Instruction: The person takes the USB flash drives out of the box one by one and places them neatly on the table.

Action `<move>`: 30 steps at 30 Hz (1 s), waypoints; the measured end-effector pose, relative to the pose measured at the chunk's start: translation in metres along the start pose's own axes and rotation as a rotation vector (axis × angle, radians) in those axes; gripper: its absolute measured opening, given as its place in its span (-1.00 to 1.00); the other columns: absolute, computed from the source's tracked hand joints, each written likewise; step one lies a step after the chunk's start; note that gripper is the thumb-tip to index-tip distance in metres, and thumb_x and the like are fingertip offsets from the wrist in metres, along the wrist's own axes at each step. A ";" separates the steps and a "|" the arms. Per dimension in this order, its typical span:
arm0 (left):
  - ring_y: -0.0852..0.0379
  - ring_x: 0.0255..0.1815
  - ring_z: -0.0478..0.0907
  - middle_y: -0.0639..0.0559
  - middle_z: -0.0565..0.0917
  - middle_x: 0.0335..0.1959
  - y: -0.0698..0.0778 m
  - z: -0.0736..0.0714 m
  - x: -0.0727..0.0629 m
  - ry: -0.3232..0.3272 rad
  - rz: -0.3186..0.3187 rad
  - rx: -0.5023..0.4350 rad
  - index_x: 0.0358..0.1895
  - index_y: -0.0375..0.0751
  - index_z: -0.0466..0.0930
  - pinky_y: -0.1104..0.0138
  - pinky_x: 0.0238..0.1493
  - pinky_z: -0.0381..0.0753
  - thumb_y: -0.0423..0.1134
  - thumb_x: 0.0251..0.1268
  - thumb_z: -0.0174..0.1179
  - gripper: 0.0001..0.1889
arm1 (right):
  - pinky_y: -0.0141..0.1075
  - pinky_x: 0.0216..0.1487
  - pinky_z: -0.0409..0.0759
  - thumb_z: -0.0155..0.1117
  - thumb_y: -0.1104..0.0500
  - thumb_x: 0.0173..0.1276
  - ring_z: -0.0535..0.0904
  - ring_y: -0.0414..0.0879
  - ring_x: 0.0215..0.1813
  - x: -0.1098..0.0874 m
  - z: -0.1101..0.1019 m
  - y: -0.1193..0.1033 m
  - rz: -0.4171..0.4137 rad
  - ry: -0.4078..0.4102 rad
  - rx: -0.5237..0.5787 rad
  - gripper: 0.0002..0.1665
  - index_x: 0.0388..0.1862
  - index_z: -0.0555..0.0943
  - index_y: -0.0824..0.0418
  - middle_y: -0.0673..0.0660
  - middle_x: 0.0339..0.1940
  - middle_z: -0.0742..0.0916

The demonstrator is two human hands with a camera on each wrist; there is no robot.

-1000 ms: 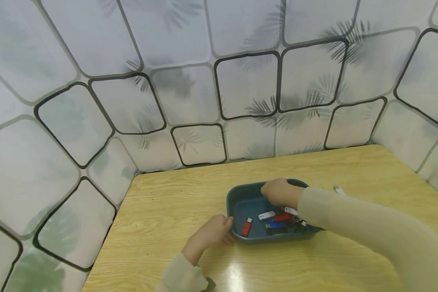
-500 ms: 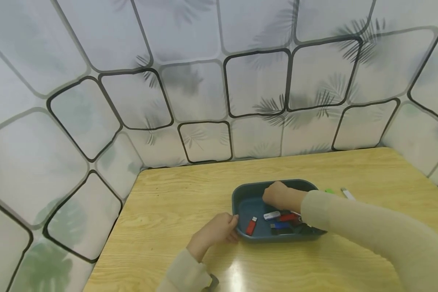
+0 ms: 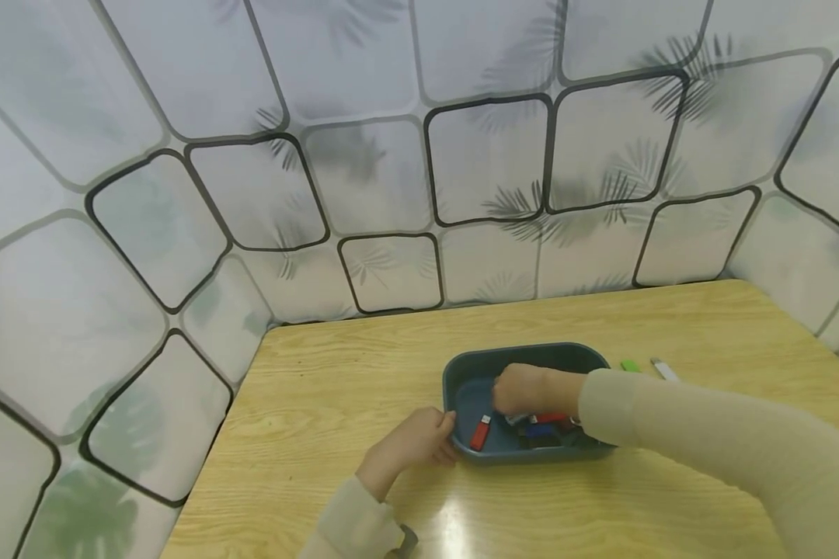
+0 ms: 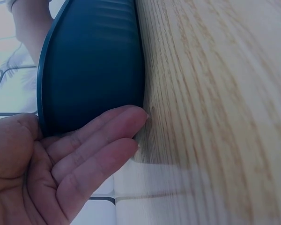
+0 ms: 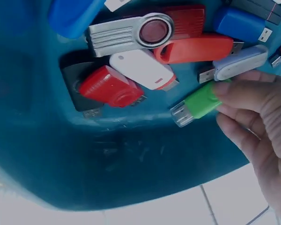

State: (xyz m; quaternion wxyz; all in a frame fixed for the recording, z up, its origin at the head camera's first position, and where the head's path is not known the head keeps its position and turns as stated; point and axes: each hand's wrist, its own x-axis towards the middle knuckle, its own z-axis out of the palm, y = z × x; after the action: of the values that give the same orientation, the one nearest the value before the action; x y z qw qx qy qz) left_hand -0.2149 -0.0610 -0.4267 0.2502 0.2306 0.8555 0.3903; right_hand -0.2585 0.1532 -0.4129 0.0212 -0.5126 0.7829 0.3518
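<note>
the green usb stick (image 5: 203, 100) is inside the tray, between my right thumb and fingers, near the inner wall. i pinch it by its rear body, which leaves the silvery connector end exposed; i judge this grip suits lifting or turning it. whether it touches the tray floor, i cannot tell. my right hand (image 3: 524, 388) is narrowed on that stick, knuckles uppermost.

close beside it lies a pale lavender stick (image 5: 241, 61), connector showing. the remaining contents are loose and unsorted: an orange stick (image 5: 196, 48), a silver-and-red swivel stick (image 5: 117, 35), a white stick (image 5: 143, 68), a red swivel stick (image 5: 114, 86) against a black stick (image 5: 79, 84), and a blue stick (image 5: 239, 24). several overlap, presumably for want of dividers; i see none. one red stick (image 3: 481, 433) lies apart from the pile, towards the tray's left end.

the dark blue tray (image 3: 531, 460) stands upright on the wooden table (image 3: 335, 404). my left hand (image 3: 416, 442) holds its left end, thumb at the rim and fingers along the outer wall, apparently to steady it.

outside, beyond the right end, a bright green item (image 3: 629, 366) and a white usb stick (image 3: 664, 369) lie on the table.
</note>
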 end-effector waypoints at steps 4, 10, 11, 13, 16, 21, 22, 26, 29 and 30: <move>-0.07 -0.45 0.72 -0.22 0.72 -0.50 0.000 -0.002 0.000 -0.004 0.001 -0.010 -0.39 -0.43 0.60 0.22 -0.42 0.70 -0.19 0.54 -0.30 -0.49 | -0.43 -0.27 0.57 0.43 0.17 0.08 0.59 -0.26 -0.30 -0.003 -0.004 0.004 0.006 -0.013 0.069 -0.82 -0.34 0.64 -0.04 -0.15 -0.35 0.69; -0.06 -0.46 0.72 -0.22 0.72 -0.50 -0.003 -0.001 0.001 -0.007 0.012 -0.005 -0.40 -0.43 0.60 0.24 -0.44 0.69 -0.18 0.53 -0.28 -0.49 | -0.42 -0.21 0.51 0.45 0.12 0.07 0.57 -0.25 -0.25 -0.005 -0.004 0.007 -0.047 0.005 0.004 -0.73 -0.22 0.64 -0.08 -0.18 -0.31 0.70; -0.06 -0.46 0.72 -0.21 0.72 -0.50 -0.003 -0.001 0.002 -0.009 0.015 -0.003 -0.40 -0.42 0.60 0.25 -0.45 0.69 -0.18 0.53 -0.28 -0.49 | -0.42 -0.21 0.50 0.45 0.11 0.07 0.56 -0.25 -0.24 -0.005 -0.005 0.007 -0.045 0.010 0.000 -0.71 -0.19 0.64 -0.08 -0.18 -0.29 0.70; -0.06 -0.46 0.72 -0.21 0.72 -0.50 -0.003 0.000 0.002 -0.014 0.022 -0.005 -0.39 -0.42 0.60 0.25 -0.45 0.69 -0.18 0.54 -0.28 -0.49 | -0.42 -0.23 0.51 0.44 0.11 0.09 0.56 -0.24 -0.25 -0.006 -0.007 0.009 -0.005 0.023 0.031 -0.69 -0.15 0.63 -0.05 -0.17 -0.28 0.70; -0.07 -0.45 0.72 -0.22 0.72 -0.49 -0.004 0.000 0.002 -0.020 0.028 -0.009 -0.38 -0.42 0.61 0.25 -0.44 0.69 -0.18 0.54 -0.30 -0.49 | -0.37 -0.36 0.56 0.42 0.17 0.12 0.56 -0.19 -0.35 -0.007 -0.012 0.015 0.177 -0.004 0.207 -0.75 -0.21 0.60 0.06 -0.06 -0.35 0.68; -0.05 -0.46 0.72 -0.21 0.72 -0.50 -0.004 0.001 0.002 -0.016 0.028 -0.003 -0.39 -0.43 0.61 0.25 -0.44 0.69 -0.18 0.54 -0.30 -0.48 | -0.20 -0.46 0.58 0.23 0.19 0.29 0.47 -0.13 -0.48 -0.005 -0.013 0.025 0.569 -0.129 0.675 -0.83 -0.50 0.54 0.17 0.05 -0.50 0.60; -0.05 -0.45 0.72 -0.21 0.72 -0.50 -0.003 0.001 0.002 -0.015 0.024 -0.006 -0.39 -0.42 0.61 0.25 -0.43 0.69 -0.18 0.54 -0.30 -0.48 | -0.18 -0.43 0.58 0.20 0.19 0.31 0.47 -0.12 -0.47 -0.004 -0.012 0.026 0.610 -0.152 0.740 -0.80 -0.52 0.54 0.17 0.05 -0.50 0.60; -0.06 -0.45 0.72 -0.21 0.72 -0.50 -0.003 0.002 0.002 -0.009 0.023 -0.010 -0.39 -0.42 0.60 0.24 -0.43 0.69 -0.19 0.54 -0.30 -0.49 | -0.12 -0.28 0.58 0.21 0.15 0.32 0.49 -0.09 -0.39 -0.002 -0.007 0.027 0.674 -0.228 0.894 -0.79 -0.51 0.55 0.17 0.06 -0.43 0.63; -0.07 -0.45 0.72 -0.23 0.72 -0.50 -0.004 0.003 0.001 -0.002 0.031 -0.009 -0.39 -0.43 0.60 0.24 -0.43 0.69 -0.20 0.54 -0.29 -0.50 | -0.07 -0.19 0.60 0.26 0.07 0.28 0.53 -0.09 -0.34 0.000 -0.004 0.024 0.680 -0.241 0.932 -0.76 -0.51 0.58 0.16 0.04 -0.39 0.66; -0.07 -0.45 0.72 -0.22 0.72 -0.50 -0.004 0.003 0.001 0.000 0.031 -0.010 -0.39 -0.43 0.60 0.25 -0.44 0.69 -0.21 0.54 -0.29 -0.50 | -0.05 -0.16 0.60 0.28 0.04 0.27 0.56 -0.09 -0.32 0.001 -0.004 0.023 0.679 -0.244 0.936 -0.76 -0.50 0.59 0.16 0.04 -0.38 0.67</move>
State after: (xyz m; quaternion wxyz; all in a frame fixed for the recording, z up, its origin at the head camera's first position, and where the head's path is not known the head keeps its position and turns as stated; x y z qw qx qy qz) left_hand -0.2149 -0.0612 -0.4319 0.2453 0.2425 0.8498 0.3985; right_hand -0.2766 0.1555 -0.3981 0.2210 -0.1252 0.9671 0.0123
